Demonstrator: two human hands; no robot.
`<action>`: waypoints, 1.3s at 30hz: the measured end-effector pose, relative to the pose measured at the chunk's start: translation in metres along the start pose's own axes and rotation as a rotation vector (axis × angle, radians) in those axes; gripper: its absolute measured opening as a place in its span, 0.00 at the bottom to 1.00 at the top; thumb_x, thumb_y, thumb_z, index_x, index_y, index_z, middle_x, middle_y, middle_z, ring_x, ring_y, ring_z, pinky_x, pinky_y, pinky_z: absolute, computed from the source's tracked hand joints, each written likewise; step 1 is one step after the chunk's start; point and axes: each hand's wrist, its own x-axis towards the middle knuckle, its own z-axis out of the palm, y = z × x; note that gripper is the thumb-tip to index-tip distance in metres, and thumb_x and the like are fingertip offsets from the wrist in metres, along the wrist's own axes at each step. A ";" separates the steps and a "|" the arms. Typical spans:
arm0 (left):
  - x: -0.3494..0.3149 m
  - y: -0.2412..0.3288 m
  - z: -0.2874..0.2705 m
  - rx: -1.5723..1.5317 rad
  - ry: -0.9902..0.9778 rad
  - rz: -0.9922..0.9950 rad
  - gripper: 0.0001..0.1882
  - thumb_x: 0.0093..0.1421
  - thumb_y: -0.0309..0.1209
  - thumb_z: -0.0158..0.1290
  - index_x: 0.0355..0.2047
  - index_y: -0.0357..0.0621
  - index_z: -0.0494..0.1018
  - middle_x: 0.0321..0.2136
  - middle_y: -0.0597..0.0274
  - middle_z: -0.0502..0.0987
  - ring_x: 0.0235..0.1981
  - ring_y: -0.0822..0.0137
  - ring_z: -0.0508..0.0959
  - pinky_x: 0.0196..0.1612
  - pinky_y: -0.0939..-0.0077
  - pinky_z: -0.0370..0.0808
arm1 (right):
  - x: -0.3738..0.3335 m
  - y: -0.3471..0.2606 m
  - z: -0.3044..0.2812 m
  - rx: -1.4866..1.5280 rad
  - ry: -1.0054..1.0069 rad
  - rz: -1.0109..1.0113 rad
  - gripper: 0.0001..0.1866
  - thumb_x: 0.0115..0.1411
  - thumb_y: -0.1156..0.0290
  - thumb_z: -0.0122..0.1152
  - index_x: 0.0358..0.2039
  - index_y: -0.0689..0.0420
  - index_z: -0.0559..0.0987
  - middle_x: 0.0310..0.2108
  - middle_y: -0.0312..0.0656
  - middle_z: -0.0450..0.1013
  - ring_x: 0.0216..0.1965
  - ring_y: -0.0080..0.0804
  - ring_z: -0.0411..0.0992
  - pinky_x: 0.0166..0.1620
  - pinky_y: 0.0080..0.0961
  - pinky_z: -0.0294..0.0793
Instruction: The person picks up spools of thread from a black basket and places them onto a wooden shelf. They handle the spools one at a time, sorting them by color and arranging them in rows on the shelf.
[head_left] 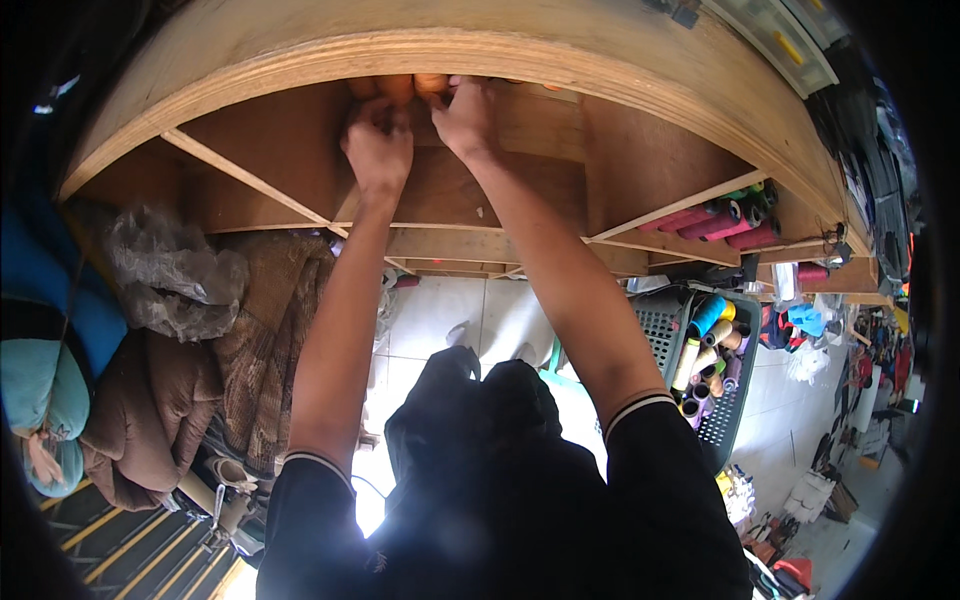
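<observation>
Both my arms reach up into an open compartment of a wooden shelf [530, 185]. Several orange thread spools [395, 89] sit at its back, partly hidden by the shelf's upper board. My right hand [466, 122] has its thumb and fingers around one orange thread spool [430, 85]. Just left of it, my left hand [380, 150] is closed with curled fingers, right below the other orange spools. Whatever those fingers hold, if anything, is hidden.
Dark pink thread spools [720, 220] lie in a compartment to the right. Below them, a dark green plastic basket [660, 330] holds mixed spools. At left are a crumpled clear plastic bag [175, 275], brown cushions [150, 415] and a patterned brown cloth [270, 350]. Wooden dividers [250, 180] flank my arms.
</observation>
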 end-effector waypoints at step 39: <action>-0.306 0.051 0.038 0.189 -1.374 0.589 0.09 0.61 0.27 0.48 0.42 0.44 0.72 0.40 0.59 0.77 0.38 0.64 0.75 0.33 0.72 0.73 | -0.594 0.210 -0.446 -0.789 0.681 1.011 0.28 0.45 0.73 0.68 0.48 0.56 0.71 0.44 0.45 0.71 0.48 0.45 0.70 0.48 0.41 0.71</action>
